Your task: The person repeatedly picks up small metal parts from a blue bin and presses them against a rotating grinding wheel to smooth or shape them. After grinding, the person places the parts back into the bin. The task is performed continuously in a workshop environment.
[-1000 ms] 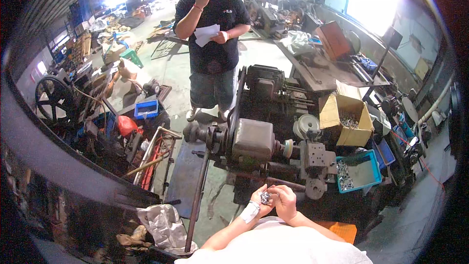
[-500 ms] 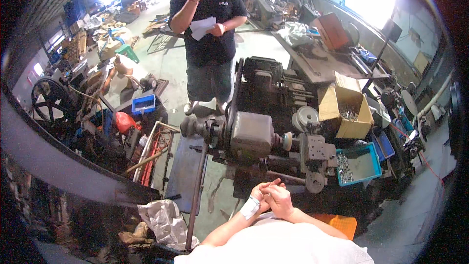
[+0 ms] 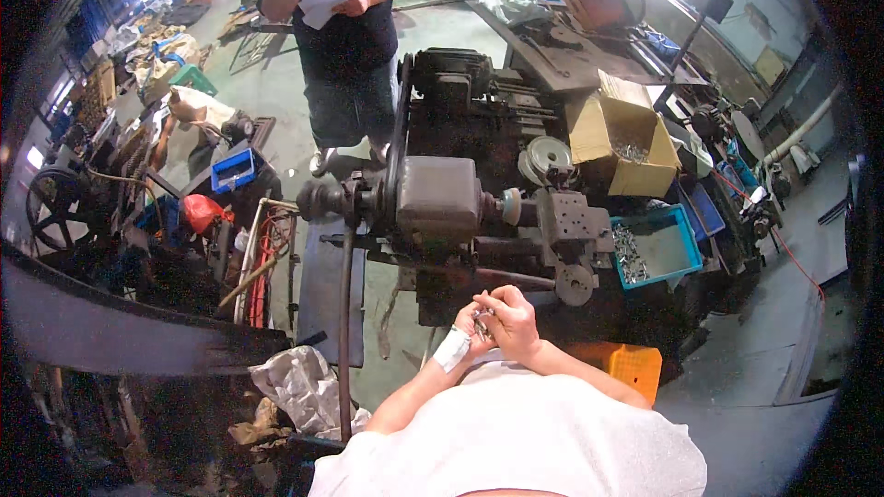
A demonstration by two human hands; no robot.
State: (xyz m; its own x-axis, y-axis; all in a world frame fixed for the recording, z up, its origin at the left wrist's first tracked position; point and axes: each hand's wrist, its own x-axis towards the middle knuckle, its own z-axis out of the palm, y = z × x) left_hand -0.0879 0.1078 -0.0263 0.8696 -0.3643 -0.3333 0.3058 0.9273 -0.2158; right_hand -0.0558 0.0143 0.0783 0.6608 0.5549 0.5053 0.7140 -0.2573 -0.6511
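Note:
My left hand (image 3: 468, 323) is cupped in front of my body, palm up, with a white band round its wrist. Small shiny metal parts (image 3: 482, 323) show in its palm. Over that palm, my right hand (image 3: 517, 325) is closed with its fingers bent down to the parts; what its fingertips grip is hidden. Both hands are just in front of a dark lathe-like machine (image 3: 440, 195), near its drilled metal block (image 3: 573, 221) and round handwheel (image 3: 575, 284).
A turquoise bin (image 3: 677, 260) with metal parts and an open cardboard box (image 3: 635, 143) stand to the right. An orange plastic stool or crate (image 3: 635, 368) is by my right side. A person (image 3: 345, 46) holding papers stands beyond the machine. A long rod (image 3: 346, 340) rises at left.
My view has tilted down, so the machine and person appear higher. My hands have turned, and the metal parts in my left palm now show. The right fingers are over them.

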